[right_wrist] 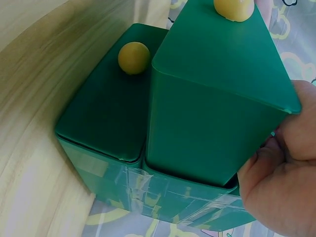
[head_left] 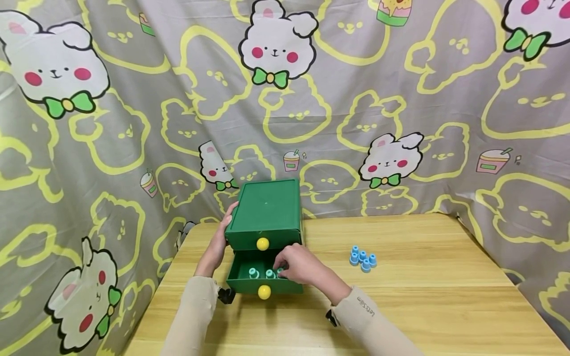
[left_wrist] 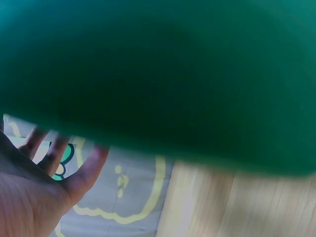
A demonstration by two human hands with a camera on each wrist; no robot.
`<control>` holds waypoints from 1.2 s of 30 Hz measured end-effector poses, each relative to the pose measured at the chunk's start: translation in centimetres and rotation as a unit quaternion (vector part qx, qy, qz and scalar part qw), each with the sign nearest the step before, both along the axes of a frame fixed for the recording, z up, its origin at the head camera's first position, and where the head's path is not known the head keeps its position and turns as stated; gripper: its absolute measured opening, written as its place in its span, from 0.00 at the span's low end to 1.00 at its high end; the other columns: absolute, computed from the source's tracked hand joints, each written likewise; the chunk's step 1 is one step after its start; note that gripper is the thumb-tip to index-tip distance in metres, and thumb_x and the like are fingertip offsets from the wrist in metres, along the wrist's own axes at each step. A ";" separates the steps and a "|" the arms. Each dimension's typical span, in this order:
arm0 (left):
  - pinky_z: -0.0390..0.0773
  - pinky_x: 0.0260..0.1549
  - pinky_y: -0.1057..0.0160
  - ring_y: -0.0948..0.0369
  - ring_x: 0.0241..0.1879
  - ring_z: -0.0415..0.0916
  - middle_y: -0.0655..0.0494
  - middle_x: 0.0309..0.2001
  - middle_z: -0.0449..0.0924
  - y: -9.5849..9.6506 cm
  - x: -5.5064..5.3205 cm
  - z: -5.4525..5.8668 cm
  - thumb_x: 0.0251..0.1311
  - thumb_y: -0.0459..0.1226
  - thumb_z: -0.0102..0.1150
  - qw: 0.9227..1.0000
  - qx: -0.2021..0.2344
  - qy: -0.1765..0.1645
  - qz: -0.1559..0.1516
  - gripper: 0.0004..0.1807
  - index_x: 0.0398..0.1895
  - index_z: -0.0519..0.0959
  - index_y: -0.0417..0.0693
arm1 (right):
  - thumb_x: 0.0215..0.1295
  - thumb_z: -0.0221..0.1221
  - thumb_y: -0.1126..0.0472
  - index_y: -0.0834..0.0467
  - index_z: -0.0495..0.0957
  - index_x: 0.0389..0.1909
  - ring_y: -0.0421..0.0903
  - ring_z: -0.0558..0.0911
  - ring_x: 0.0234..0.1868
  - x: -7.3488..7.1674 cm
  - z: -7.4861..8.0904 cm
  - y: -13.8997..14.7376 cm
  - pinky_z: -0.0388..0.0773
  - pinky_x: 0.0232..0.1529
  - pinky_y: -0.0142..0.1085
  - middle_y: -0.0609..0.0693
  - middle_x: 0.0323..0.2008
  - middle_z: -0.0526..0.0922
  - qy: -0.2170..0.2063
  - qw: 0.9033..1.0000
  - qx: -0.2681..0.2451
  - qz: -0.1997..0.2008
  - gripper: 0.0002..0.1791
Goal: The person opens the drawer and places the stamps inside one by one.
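A green drawer cabinet (head_left: 267, 207) with yellow knobs stands on the table. Below its shut top drawer, a drawer (head_left: 242, 287) is pulled out, with small mint-green stepped pegs (head_left: 253, 273) standing inside along the front. My right hand (head_left: 300, 264) reaches over this drawer's right side, its thumb and fingers pinching a mint-green peg at the right of the row; the fingers partly hide it. My left hand (head_left: 218, 247) rests against the cabinet's left side with fingers extended, and in the left wrist view its thumb and fingers (left_wrist: 88, 173) are spread along the green wall.
Several light-blue stepped pegs (head_left: 362, 258) stand grouped on the wooden table (head_left: 427, 296) right of the cabinet. Another drawer (right_wrist: 106, 108), shut, lies beneath the pulled-out one. Clear tape (right_wrist: 140, 190) covers part of the cabinet's side. A patterned curtain (head_left: 320, 109) hangs behind.
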State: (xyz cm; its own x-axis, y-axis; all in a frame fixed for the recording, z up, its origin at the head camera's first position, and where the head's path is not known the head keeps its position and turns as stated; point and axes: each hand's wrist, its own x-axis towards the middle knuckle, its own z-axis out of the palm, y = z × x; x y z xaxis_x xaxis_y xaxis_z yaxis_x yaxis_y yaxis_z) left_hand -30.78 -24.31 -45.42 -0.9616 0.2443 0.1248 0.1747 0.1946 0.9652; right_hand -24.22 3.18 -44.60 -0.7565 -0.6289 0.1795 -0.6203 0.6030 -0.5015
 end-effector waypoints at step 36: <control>0.62 0.63 0.35 0.45 0.76 0.52 0.57 0.83 0.47 -0.1 -0.1 0.0 0.79 0.61 0.23 1.000 -0.006 0.000 -0.001 0.29 0.81 0.50 0.83 | 0.67 0.68 0.63 0.56 0.90 0.41 0.29 0.75 0.29 5.4 0.2 0.7 0.78 0.30 0.25 0.42 0.31 0.85 0.039 0.974 -0.222 0.023 0.05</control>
